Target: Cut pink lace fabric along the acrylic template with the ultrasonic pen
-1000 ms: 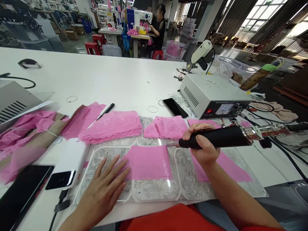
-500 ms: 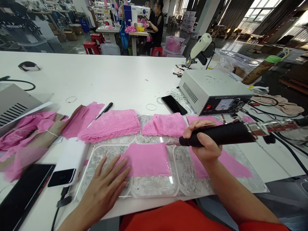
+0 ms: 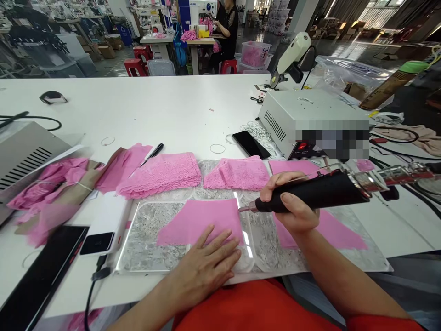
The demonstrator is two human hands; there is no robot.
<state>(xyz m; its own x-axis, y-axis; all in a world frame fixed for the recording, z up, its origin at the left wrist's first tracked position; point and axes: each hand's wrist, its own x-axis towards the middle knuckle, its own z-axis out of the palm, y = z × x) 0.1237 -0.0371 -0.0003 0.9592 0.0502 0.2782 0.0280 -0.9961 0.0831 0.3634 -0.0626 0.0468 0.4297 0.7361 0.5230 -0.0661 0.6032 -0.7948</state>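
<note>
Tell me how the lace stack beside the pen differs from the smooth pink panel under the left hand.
The lace stack is textured with wavy edges; the smooth pink panel is plain. The stack has many layers, while the panel looks thin and flat. The stack lies untouched; the left hand rests on the panel's near edge. Both are pink.

The top (image 3: 251, 309) was plain red, its right sleeve (image 3: 379, 323) the same colour. The right forearm (image 3: 333, 270) and left forearm (image 3: 156, 304) were bare.

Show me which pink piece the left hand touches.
The flat panel by the tool tip: the left hand lies on its near edge. Lacy pieces sit behind, another flat panel rightward.
</note>
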